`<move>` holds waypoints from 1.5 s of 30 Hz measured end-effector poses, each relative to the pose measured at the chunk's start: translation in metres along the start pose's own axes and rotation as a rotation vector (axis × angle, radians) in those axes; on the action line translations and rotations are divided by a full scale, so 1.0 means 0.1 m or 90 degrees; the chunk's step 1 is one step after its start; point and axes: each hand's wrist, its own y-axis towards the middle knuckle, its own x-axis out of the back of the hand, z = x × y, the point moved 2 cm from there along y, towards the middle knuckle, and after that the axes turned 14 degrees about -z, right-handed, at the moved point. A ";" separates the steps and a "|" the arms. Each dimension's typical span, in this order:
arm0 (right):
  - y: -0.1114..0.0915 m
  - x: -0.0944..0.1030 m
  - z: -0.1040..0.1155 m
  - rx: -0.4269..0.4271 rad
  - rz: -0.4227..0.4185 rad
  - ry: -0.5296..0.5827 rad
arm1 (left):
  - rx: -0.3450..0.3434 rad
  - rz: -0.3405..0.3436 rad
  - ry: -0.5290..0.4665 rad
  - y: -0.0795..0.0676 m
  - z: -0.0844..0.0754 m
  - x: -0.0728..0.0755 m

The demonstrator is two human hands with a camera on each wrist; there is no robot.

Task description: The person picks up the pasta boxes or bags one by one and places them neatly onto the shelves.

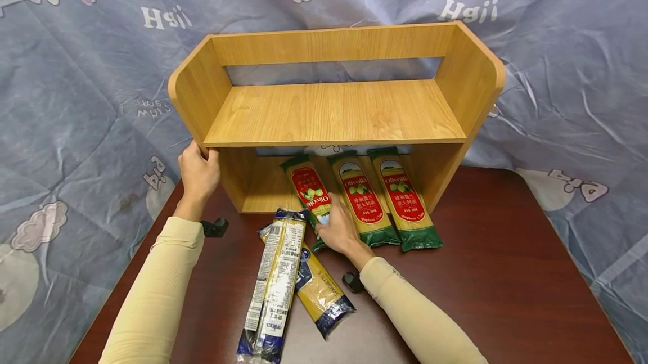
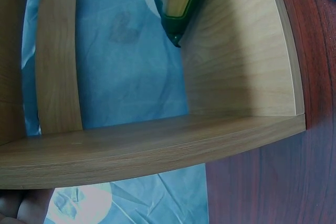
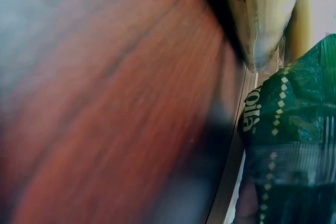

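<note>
At the left side of a two-tier wooden shelf (image 1: 334, 111), my left hand (image 1: 199, 172) grips the side panel just below the upper board. Its fingers (image 2: 34, 205) show at the panel's outer face in the left wrist view. My right hand (image 1: 340, 229) holds the lower part of a green-and-yellow spaghetti packet (image 1: 306, 181), which leans into the lower compartment; most fingers are hidden. In the right wrist view its green end (image 3: 294, 177) fills the right side. Two matching packets, a middle one (image 1: 356, 189) and a right one (image 1: 402, 195), lean beside it.
A blue-and-yellow pasta packet (image 1: 275, 285), label side up, lies in front of the shelf across another spaghetti packet (image 1: 321, 285). Both rest on the dark red table (image 1: 486, 274). A patterned grey-blue cloth (image 1: 81, 99) hangs behind and around the table.
</note>
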 end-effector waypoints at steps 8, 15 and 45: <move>0.05 -0.08 -0.01 -0.019 0.004 0.014 | 0.000 0.004 -0.006 -0.01 0.00 -0.03; 0.09 -0.11 0.00 -0.032 -0.008 0.016 | 0.002 0.001 -0.010 -0.02 0.00 -0.03; 0.22 -0.15 -0.05 -0.008 -0.027 0.017 | 0.005 -0.005 -0.008 -0.01 0.01 -0.01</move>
